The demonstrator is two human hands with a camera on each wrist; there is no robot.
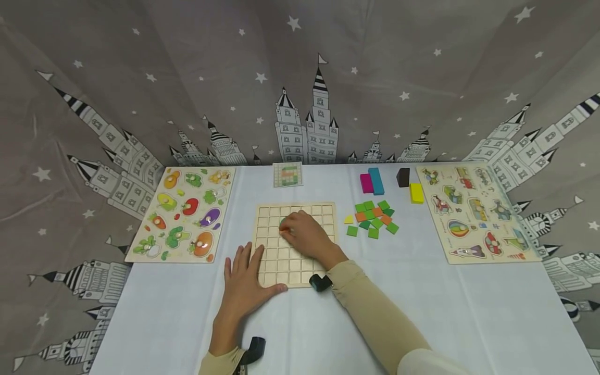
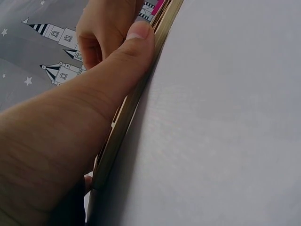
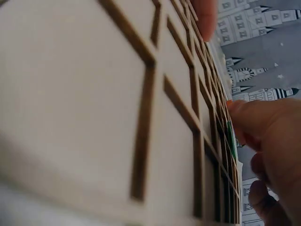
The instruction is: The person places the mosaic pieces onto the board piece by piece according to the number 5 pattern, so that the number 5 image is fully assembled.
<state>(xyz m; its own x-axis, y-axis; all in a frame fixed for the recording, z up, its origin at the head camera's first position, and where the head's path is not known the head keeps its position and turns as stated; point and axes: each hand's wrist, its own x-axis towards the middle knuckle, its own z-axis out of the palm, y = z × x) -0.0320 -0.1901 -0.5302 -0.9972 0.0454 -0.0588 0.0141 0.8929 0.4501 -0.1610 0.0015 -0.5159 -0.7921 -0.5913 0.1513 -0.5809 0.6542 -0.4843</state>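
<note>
Pale wood, divided by raised strips into square cells, makes up the gridded board (image 1: pixel 283 265) I take as my landmark. Over its far half, the right hand (image 1: pixel 307 234) pinches an orange tile (image 3: pixel 229 103) between its fingertips, which hide most of the tile's outline from me. A green piece (image 3: pixel 231 139) shows at the board just beneath those fingers.

I judge the orange tile to be thin, stiff and light, with a smooth face that could slip; I would take it by two opposite edges and keep my grip clear of its underside. It seems sturdy, though forcing it against a raised strip might chip a corner.

At the board's near left corner, the left hand (image 1: pixel 244 289) is spread wide, fingers along the left side, thumb on the near rim. I expect the board to be rigid yet light enough to skid on the white table (image 1: pixel 469 312), so I would hold it by that outer rim. Right of the board lie loose green tiles (image 1: pixel 373 234) and orange ones, a yellow triangle (image 1: pixel 348 219) nearest it.
</note>
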